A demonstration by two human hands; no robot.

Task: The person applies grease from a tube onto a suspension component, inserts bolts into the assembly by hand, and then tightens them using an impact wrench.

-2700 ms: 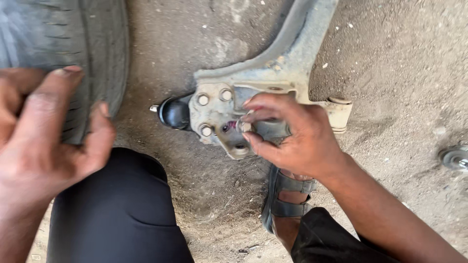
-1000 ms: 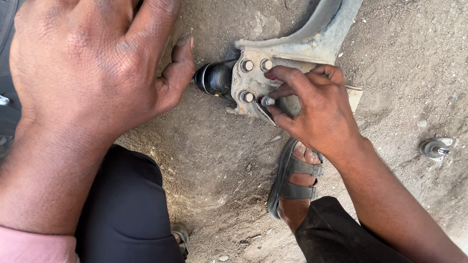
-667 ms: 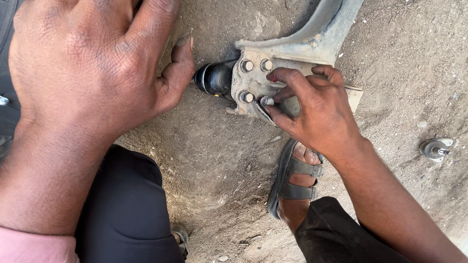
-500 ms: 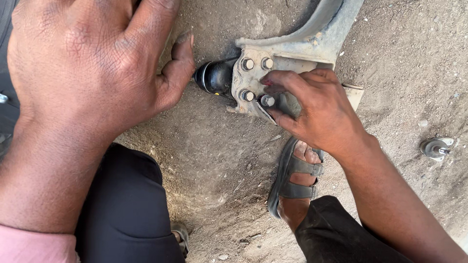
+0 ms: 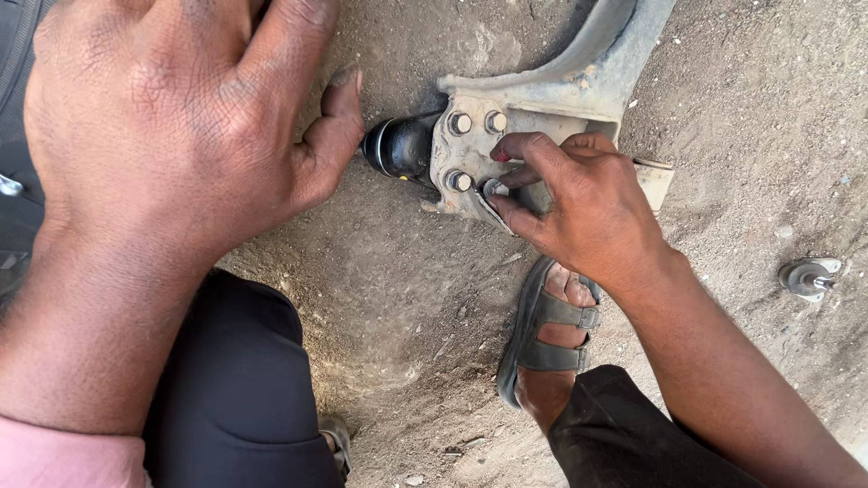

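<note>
Pinching a nut [image 5: 495, 188] on the arm [image 5: 542, 99], the right hand [image 5: 579, 203] — left hand [image 5: 172, 126] at nine o'clock, fingers spread, holding nothing.

Control arm [image 5: 579, 77]: upper end running off the top edge | left hand [image 5: 172, 126]: fingertips cut by the top edge, covering whatever lies beneath | right hand [image 5: 579, 203]: fingertips hiding the fourth bolt [image 5: 495, 188], grip not determinable | sandal [image 5: 542, 330]: heel hiding under the trouser leg.
</note>
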